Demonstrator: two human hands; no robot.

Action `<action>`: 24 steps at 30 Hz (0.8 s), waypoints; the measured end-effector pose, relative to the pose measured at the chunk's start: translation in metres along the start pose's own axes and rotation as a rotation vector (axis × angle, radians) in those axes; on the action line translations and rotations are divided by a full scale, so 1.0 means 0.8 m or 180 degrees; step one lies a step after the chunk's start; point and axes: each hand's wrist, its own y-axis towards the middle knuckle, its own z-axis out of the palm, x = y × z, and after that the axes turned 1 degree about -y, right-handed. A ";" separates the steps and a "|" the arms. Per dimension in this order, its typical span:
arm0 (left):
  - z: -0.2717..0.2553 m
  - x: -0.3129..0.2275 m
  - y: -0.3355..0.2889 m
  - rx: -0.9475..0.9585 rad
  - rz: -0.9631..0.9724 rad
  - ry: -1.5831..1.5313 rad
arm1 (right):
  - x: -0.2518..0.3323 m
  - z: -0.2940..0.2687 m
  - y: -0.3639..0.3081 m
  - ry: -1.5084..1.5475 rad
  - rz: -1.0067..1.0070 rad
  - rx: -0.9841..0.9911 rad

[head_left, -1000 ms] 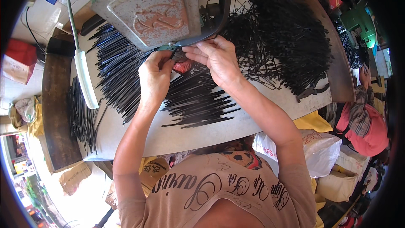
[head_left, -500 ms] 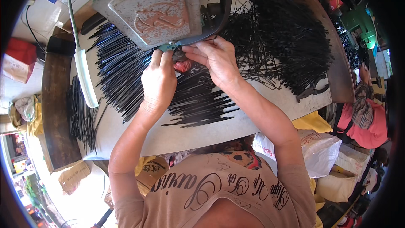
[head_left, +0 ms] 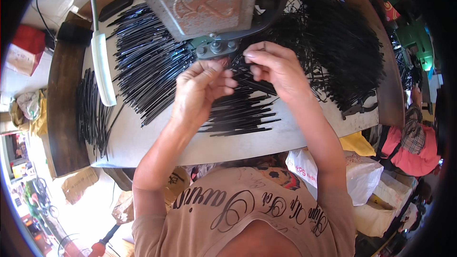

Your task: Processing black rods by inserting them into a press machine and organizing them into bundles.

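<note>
A grey metal machine head [head_left: 162, 4] with a worn reddish emblem hangs over the table. Three bolts fasten the metal plate [head_left: 216, 49] at its lower end. Just below this plate is my left hand [head_left: 200, 88], thumb against forefinger, its other fingers loosely curled. Whatever that pinch holds is hidden. My right hand [head_left: 283, 71] is right of the plate, thumb and forefinger brought together; anything between them is lost against the dark background. Long thin black strips [head_left: 147, 62] lie left of the machine, and more black strips [head_left: 243, 114] lie under my hands. A small red piece [head_left: 223, 60] shows below the plate.
A dense heap of black strips [head_left: 342, 47] covers the table's right side. Pliers [head_left: 359, 108] lie by its front edge. A lamp [head_left: 102, 69] hangs at left, above a smaller bundle [head_left: 93, 119]. Wooden boards [head_left: 69, 109] border the table. Another person [head_left: 414, 147] sits at far right.
My hands have moved apart and away from the machine's lower end, the right one further to the right. The view has shifted, and the bolted plate now shows.
</note>
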 end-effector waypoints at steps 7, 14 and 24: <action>0.016 0.032 -0.036 0.0334 -0.0191 0.0108 | -0.016 0.016 -0.031 0.0289 -0.0013 0.0053; -0.064 -0.007 -0.015 -0.0489 0.2818 0.5683 | -0.020 0.005 -0.023 -0.0278 -0.0030 0.0106; -0.053 -0.027 0.006 -0.0508 0.2790 0.4873 | -0.015 0.022 0.005 -0.0161 0.0223 0.0352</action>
